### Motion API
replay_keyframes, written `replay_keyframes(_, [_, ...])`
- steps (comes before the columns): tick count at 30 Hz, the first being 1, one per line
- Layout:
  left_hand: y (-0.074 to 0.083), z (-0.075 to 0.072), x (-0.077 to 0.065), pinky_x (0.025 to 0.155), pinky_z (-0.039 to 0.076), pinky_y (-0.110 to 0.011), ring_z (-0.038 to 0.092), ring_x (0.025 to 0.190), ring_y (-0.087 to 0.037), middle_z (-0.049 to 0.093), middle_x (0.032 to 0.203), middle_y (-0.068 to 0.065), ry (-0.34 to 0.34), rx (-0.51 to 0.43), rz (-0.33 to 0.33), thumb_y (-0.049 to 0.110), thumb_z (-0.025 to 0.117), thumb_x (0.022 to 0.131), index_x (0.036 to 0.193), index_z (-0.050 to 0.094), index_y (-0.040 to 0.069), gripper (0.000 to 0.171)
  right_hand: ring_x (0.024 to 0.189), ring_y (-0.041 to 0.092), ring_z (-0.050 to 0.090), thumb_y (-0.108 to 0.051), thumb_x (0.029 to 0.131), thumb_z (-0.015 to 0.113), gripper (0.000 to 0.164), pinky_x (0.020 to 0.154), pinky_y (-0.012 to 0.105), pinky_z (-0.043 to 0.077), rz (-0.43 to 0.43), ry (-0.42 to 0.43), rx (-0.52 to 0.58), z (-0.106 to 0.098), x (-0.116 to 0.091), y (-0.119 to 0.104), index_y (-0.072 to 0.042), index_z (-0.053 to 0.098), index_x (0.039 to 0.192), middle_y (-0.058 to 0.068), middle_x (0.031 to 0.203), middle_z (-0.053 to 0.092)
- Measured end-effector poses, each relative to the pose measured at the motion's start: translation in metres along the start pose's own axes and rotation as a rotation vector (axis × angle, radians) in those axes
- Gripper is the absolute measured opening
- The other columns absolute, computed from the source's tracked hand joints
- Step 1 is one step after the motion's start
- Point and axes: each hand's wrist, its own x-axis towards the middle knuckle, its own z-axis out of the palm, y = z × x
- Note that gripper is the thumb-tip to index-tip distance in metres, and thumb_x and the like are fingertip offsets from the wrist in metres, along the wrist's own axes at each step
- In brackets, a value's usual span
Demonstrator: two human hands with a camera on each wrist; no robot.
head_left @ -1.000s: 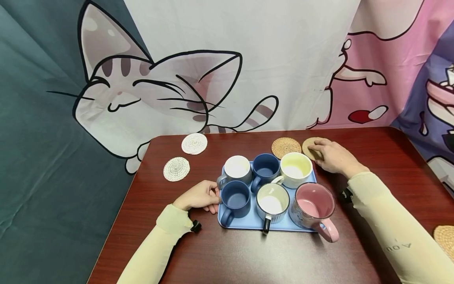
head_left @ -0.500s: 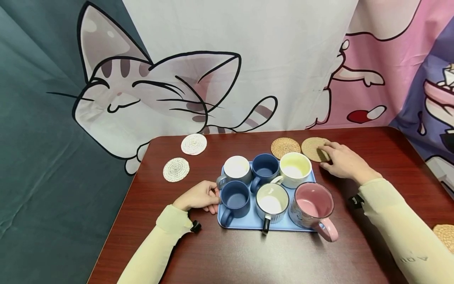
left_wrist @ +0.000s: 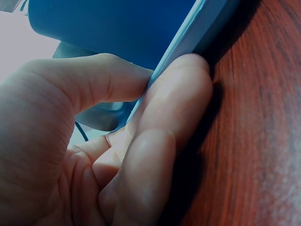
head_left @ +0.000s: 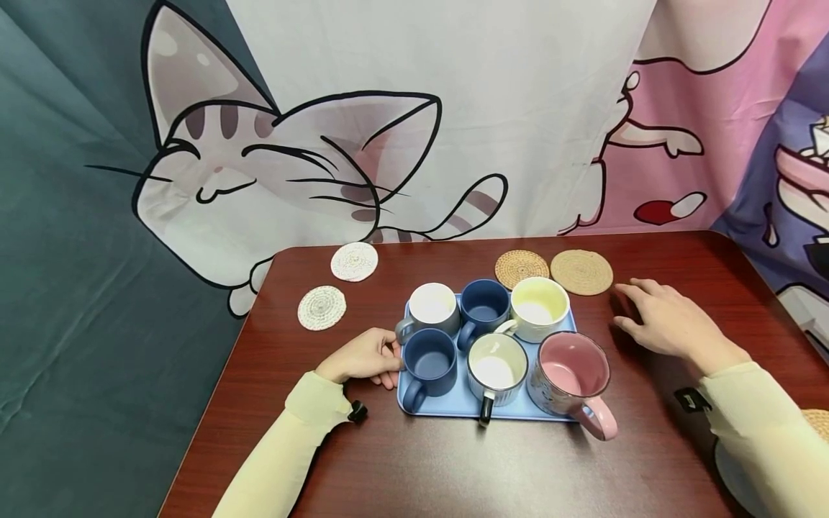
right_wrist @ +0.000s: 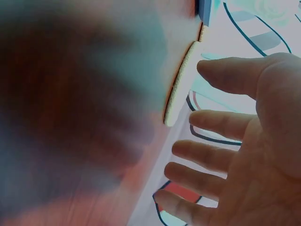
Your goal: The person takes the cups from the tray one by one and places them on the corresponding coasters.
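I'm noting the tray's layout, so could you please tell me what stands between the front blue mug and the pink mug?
In the head view, a black-handled mug stands on the tray between the front blue mug and pink mug.

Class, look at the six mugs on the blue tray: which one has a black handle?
The middle mug in the head view's lower row: its handle is black, while the other five have grey, dark blue, cream or pink ones.
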Motion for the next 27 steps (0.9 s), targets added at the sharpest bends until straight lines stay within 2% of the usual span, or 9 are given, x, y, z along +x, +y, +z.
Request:
replay_keyframes(4, [0.0, -0.001, -0.001, 0.05, 0.054, -0.024, 0.073, 0.057, -0.014, 0.076, 0.068, -0.008, 0.002, 0.001, -0.001, 0.012, 0.065, 0.094, 0.095, 0.062, 0.004, 0.009, 0.118, 0.058, 0.057, -0.031, 0.09, 0.076, 0.062, 0.096, 0.073, 0.045, -0.015, 0.065, -0.019, 0.004, -0.019, 0.003, 0.003, 0.058, 0.138, 0.035, 0.136, 0.056])
replay_keyframes(9, [-0.001, -0.002, -0.002, 0.05, 0.054, -0.024, 0.073, 0.057, -0.015, 0.076, 0.067, -0.008, 0.004, 0.001, 0.0, 0.013, 0.064, 0.094, 0.095, 0.062, 0.004, 0.009, 0.105, 0.052, 0.064, -0.029, 0.084, 0.081, 0.05, 0.086, 0.07, 0.049, -0.019, 0.156, -0.031, 0.007, -0.044, 0.005, 0.001, 0.068, 0.123, 0.029, 0.119, 0.066])
replay_keyframes(15, [-0.003, -0.002, -0.002, 0.05, 0.054, -0.024, 0.073, 0.057, -0.015, 0.075, 0.067, -0.008, 0.007, -0.001, -0.002, 0.013, 0.065, 0.094, 0.095, 0.061, 0.004, 0.01, 0.09, 0.049, 0.066, -0.025, 0.078, 0.084, 0.045, 0.077, 0.066, 0.05, -0.007, 0.196, -0.055, 0.009, -0.078, 0.006, 0.002, 0.07, 0.11, 0.025, 0.103, 0.066])
replay_keyframes(21, [-0.003, -0.002, -0.001, 0.05, 0.054, -0.024, 0.073, 0.057, -0.014, 0.076, 0.068, -0.008, -0.001, -0.005, -0.002, 0.012, 0.065, 0.095, 0.095, 0.061, 0.004, 0.009, 0.088, 0.05, 0.066, -0.024, 0.072, 0.087, 0.049, 0.077, 0.066, 0.05, 0.025, 0.212, -0.086, 0.015, -0.11, 0.01, 0.005, 0.069, 0.107, 0.026, 0.101, 0.066])
replay_keyframes(24, [-0.002, -0.002, -0.001, 0.05, 0.054, -0.024, 0.073, 0.057, -0.014, 0.076, 0.068, -0.008, 0.001, -0.003, -0.006, 0.012, 0.064, 0.095, 0.095, 0.061, 0.004, 0.008, 0.088, 0.05, 0.065, -0.023, 0.074, 0.087, 0.047, 0.077, 0.065, 0.048, 0.031, 0.244, -0.077, 0.02, -0.127, 0.01, 0.004, 0.069, 0.108, 0.027, 0.103, 0.066])
replay_keyframes(27, [-0.001, -0.003, -0.002, 0.05, 0.055, -0.024, 0.073, 0.057, -0.015, 0.076, 0.068, -0.009, 0.005, -0.001, -0.006, 0.012, 0.065, 0.095, 0.095, 0.061, 0.004, 0.009, 0.086, 0.05, 0.065, -0.028, 0.081, 0.084, 0.043, 0.074, 0.064, 0.048, 0.042, 0.311, -0.06, 0.025, -0.143, 0.008, 0.002, 0.068, 0.108, 0.025, 0.102, 0.065])
